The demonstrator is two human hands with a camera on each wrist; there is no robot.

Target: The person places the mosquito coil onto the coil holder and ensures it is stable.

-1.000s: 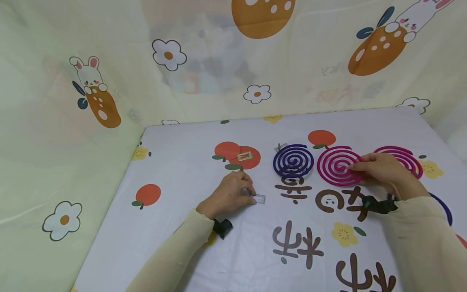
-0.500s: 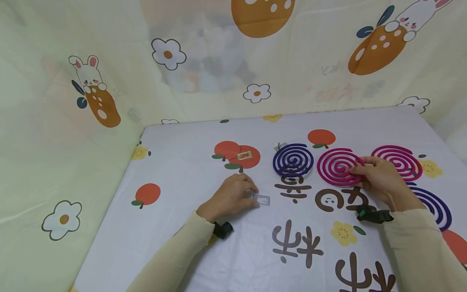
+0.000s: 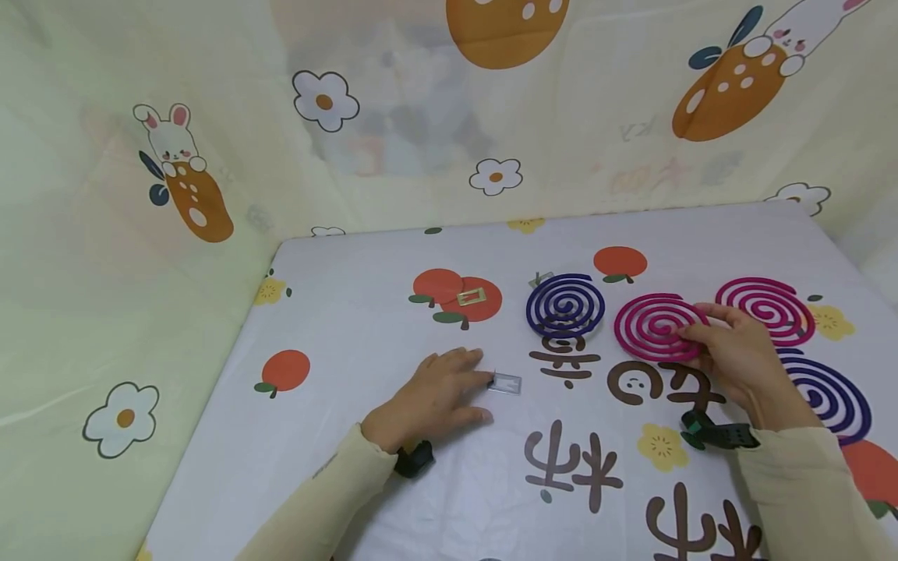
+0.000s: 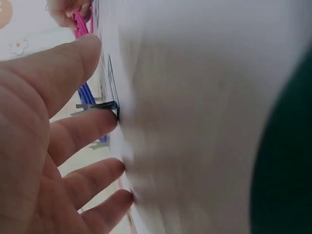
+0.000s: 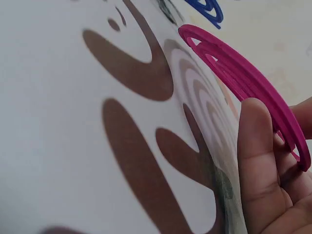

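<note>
My right hand (image 3: pixel 737 362) pinches a pink mosquito coil (image 3: pixel 659 327) between thumb and fingers. In the right wrist view that pink coil (image 5: pixel 248 83) is raised off the cloth, tilted, with its shadow beneath. My left hand (image 3: pixel 431 397) lies low over the table with fingers spread. Its index fingertip touches a small metal coil stand (image 3: pixel 505 382), whose bent-up tab (image 4: pixel 113 105) shows at that fingertip in the left wrist view. Behind it, a blue coil (image 3: pixel 564 306) lies on the cloth, partly over another small metal stand (image 3: pixel 541 280).
A gold-looking metal stand (image 3: pixel 471 296) lies on the printed oranges. Farther right are a second pink coil (image 3: pixel 766 312) and a second blue coil (image 3: pixel 828 396), close to my right hand. A patterned cloth (image 3: pixel 393 164) hangs upright behind the table.
My left fingers have spread, and the thumb has moved away from the small stand, which has slid a little right. The right hand has shifted the pink coil slightly right and nearer.
</note>
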